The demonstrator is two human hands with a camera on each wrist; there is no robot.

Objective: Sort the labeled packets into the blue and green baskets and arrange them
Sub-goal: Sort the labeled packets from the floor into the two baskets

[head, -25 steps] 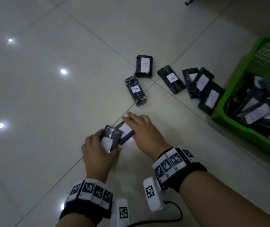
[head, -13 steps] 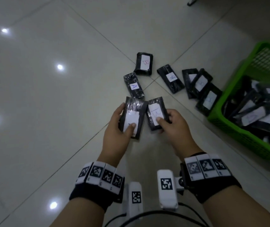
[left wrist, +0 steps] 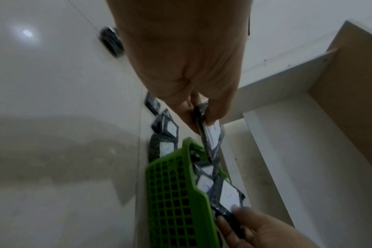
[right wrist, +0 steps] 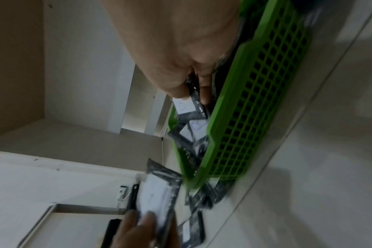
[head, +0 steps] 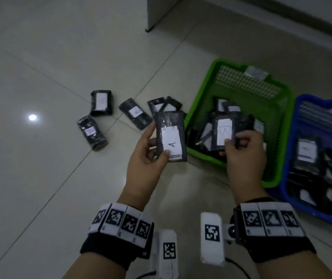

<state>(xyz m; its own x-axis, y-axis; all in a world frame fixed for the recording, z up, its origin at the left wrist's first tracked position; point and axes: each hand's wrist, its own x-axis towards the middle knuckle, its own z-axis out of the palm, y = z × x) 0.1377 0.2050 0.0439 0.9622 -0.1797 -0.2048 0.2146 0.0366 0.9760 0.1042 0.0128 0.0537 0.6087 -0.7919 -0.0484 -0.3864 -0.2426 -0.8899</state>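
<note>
My left hand (head: 151,150) pinches a black packet labelled A (head: 171,135) upright in the air, just left of the green basket (head: 203,91). Over that basket's near corner, my right hand (head: 239,143) pinches a packet labelled B (head: 223,131). The green basket holds several black packets. To its right stands the blue basket (head: 294,137), also with several packets inside. In the left wrist view the A packet (left wrist: 210,134) hangs above the green basket's rim (left wrist: 193,167). The right wrist view shows the B packet (right wrist: 187,105) beside the green basket wall (right wrist: 265,94).
Several loose packets lie on the tiled floor: one A packet (head: 91,132) at the left, two B packets (head: 101,102) (head: 136,113) behind it, more (head: 164,103) hidden partly by my held packet. A white cabinet foot (head: 151,15) stands at the back.
Both hands have lifted their packets and carried them to the right, the right one over the green basket. My head turned right, bringing the blue basket into view.
</note>
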